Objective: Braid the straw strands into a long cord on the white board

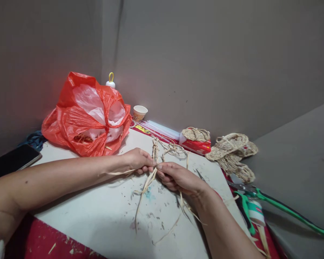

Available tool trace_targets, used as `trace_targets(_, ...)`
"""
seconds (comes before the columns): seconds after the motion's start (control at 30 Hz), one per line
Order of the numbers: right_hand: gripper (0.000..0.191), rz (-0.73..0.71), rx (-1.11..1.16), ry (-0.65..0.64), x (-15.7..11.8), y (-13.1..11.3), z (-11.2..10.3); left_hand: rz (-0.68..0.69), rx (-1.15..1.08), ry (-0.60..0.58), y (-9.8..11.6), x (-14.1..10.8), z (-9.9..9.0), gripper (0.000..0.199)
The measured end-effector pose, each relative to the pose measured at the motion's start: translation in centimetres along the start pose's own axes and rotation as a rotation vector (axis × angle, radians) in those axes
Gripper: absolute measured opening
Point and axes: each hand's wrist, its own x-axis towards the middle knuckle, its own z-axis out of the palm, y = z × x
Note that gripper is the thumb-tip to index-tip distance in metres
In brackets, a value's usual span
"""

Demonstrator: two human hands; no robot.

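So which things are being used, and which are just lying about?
In use: left hand, right hand, pale strips they pinch, cord-like piece just beyond.
Probably just lying about: black phone, paper cup, white thing with yellow loop.

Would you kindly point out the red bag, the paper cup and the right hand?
Red bag (79, 125), head view: front side.
Paper cup (139, 116), head view: outer wall.
Right hand (179, 176), head view: its back.
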Motion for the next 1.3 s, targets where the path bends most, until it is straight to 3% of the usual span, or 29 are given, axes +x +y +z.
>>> trace_targets(0.27, 0.038, -0.030, -0.063, 0.112, 0.4, -0.2, 0.6, -0.094, 0.130, -0.039, 1.5, -0.4, 0.3, 0.020)
trace_targets(0.5, 0.017, -0.079, 0.050, 0.308, 1.0, -0.1, 2.3, -0.144, 0.347, 0.011, 2.6, 0.6, 0.6, 0.017)
trace_targets(0.7, 0.015, -0.098, 0.276, 0.182, 1.2, 0.2, 2.9, -0.064, 0.520, 0.106, 1.7, 0.1, 1.0, 0.009)
trace_targets(0.9, 0.031, -0.102, 0.332, 0.167, 1.3, 0.4, 2.9, 0.215, 0.998, 0.299, 1.3, -1.8, 1.9, 0.008)
trace_targets(1.17, 0.034, -0.094, 0.301, 0.178, 1.1, 0.3, 3.2, 0.205, 1.126, 0.234, 1.6, -2.8, 2.2, 0.014)
trace_targets(1.3, 0.036, -0.114, 0.277, 0.214, 0.9, 0.1, 3.6, 0.251, 1.157, 0.260, 1.1, -3.2, 2.6, 0.020)
